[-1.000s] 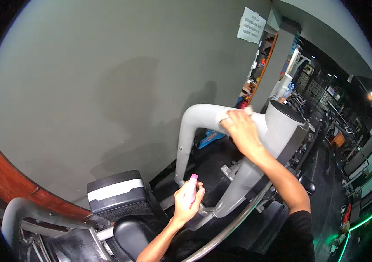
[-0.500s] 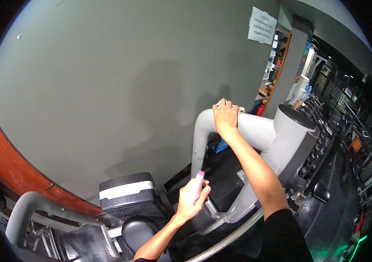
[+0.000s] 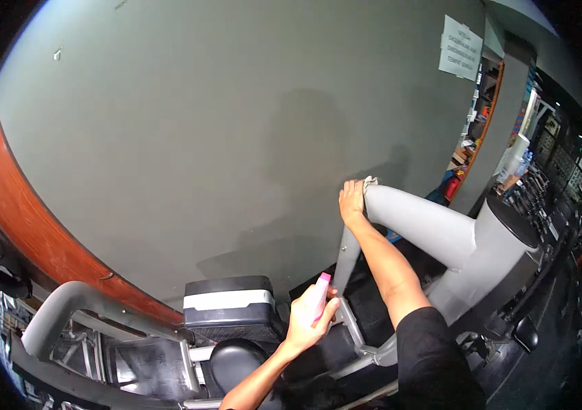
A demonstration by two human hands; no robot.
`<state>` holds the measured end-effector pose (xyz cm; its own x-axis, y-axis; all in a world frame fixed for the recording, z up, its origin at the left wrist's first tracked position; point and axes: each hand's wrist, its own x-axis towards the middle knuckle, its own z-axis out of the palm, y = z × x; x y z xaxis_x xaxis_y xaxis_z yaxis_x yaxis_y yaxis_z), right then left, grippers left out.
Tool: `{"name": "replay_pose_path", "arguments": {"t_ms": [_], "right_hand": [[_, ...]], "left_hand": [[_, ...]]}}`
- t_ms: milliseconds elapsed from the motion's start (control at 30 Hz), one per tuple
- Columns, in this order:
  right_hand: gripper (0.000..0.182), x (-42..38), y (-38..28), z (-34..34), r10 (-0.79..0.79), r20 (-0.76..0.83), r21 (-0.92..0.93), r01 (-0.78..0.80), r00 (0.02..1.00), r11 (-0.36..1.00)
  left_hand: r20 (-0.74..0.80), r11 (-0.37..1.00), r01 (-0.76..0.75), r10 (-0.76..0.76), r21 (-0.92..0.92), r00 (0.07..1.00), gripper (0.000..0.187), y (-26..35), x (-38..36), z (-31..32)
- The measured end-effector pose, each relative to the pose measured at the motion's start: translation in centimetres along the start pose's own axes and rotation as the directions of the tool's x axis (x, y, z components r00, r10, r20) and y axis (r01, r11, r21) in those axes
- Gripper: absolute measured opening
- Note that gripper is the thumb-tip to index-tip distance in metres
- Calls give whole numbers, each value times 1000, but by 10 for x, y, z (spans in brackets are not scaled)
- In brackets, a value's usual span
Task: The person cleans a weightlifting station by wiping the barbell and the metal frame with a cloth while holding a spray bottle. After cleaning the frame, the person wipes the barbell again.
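My left hand (image 3: 305, 325) is closed round a small white-and-pink bottle (image 3: 316, 298), its pink end pointing up, in front of the gym machine. Stretched forward, my right hand (image 3: 351, 202) presses on the bend of the machine's thick grey tube (image 3: 421, 220). A pale cloth (image 3: 371, 182) pokes out beside its fingers, mostly hidden under the palm. Below the left hand sit a black padded seat (image 3: 237, 365) and a black backrest with a white band (image 3: 228, 301).
A grey wall (image 3: 188, 150) stands close behind the machine, with a paper sign (image 3: 460, 48) at upper right. Another curved grey tube (image 3: 65, 307) rises at lower left. Gym equipment lines the far right, near a black-capped post (image 3: 510, 222).
The view has shifted, so the scene sits farther right. My right hand has slid with the cloth along the tube, leftward onto its bend. My left hand still holds the bottle.
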<state>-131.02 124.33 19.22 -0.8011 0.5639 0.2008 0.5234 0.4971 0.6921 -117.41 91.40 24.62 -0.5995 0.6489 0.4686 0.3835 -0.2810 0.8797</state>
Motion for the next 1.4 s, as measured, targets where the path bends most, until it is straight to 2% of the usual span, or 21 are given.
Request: {"name": "replay_pose_path", "arguments": {"t_ms": [33,67,133,233,333,400,467,533,567,600,700,800,900,933,1033,1067,1133,1167,1267,1333,1400], "right_hand": [[38,-1,-11,8,-62,-7,-59,62,998,996],[39,-1,-24,17,-122,-9,-118,120,992,986],[41,2,-55,48,-172,10,-106,172,985,979],[41,-2,-74,66,-260,51,-35,262,964,964],[40,4,-76,62,-241,120,-46,248,963,968],[38,8,-72,52,-232,142,14,232,962,973],[37,7,-63,42,-211,171,66,203,962,977],[36,-3,-46,22,-209,160,139,188,965,972],[36,-10,-40,10,-157,137,101,144,978,984],[36,-11,-36,5,-122,126,55,115,985,992],[36,-36,8,-38,-120,133,26,118,984,993],[36,-67,52,-64,-107,75,-51,111,991,992],[33,-98,86,-77,-38,-63,-13,37,997,999],[33,-111,97,-83,-29,-53,-16,29,998,999],[30,-151,129,-100,-35,-87,-12,34,996,999],[28,-167,138,-101,-21,-170,-16,18,985,1000],[31,-193,156,-101,-17,-184,-23,13,983,1000],[31,-206,165,-103,-14,-178,-31,8,984,999],[31,-249,187,-108,1,-270,15,4,963,1000],[29,-274,194,-109,-1,-420,44,22,908,999],[30,-283,196,-106,1,-388,69,28,922,997]], "left_hand": [[8,997,70,-69,-44,998,19,-2,-2,-3],[2,997,65,-65,-33,998,19,-1,-2,-7],[-60,999,14,-12,38,998,19,2,-2,-13],[-101,998,59,-59,4,993,17,-3,-2,-24],[-109,995,102,-101,-2,989,15,-5,-2,-33],[-123,997,77,-81,-30,989,15,-6,-3,-35],[-113,999,26,-22,33,993,14,-4,-3,-36],[-102,971,184,-200,-150,974,17,-5,-8,-34],[-82,962,212,-228,-172,970,17,-4,-9,-34],[-71,961,208,-224,-182,972,17,-1,-10,-34],[-75,996,84,-86,-25,993,17,2,-13,-33],[-28,989,108,-111,-96,993,24,-1,-18,-31],[-30,999,-9,8,-45,1000,23,-2,-20,-24],[-30,998,-67,66,-9,997,22,2,-22,-22],[8,987,10,-9,-160,1000,19,25,-28,-15],[14,986,20,-18,-165,1000,19,28,-30,-13],[50,984,-28,38,-175,998,17,32,-30,-9],[69,964,30,-12,-263,998,16,39,-32,-6],[76,969,-43,63,-244,995,15,29,-35,3],[88,964,-39,65,-263,994,15,35,-36,6],[101,959,-31,61,-281,993,14,43,-38,7]]}}
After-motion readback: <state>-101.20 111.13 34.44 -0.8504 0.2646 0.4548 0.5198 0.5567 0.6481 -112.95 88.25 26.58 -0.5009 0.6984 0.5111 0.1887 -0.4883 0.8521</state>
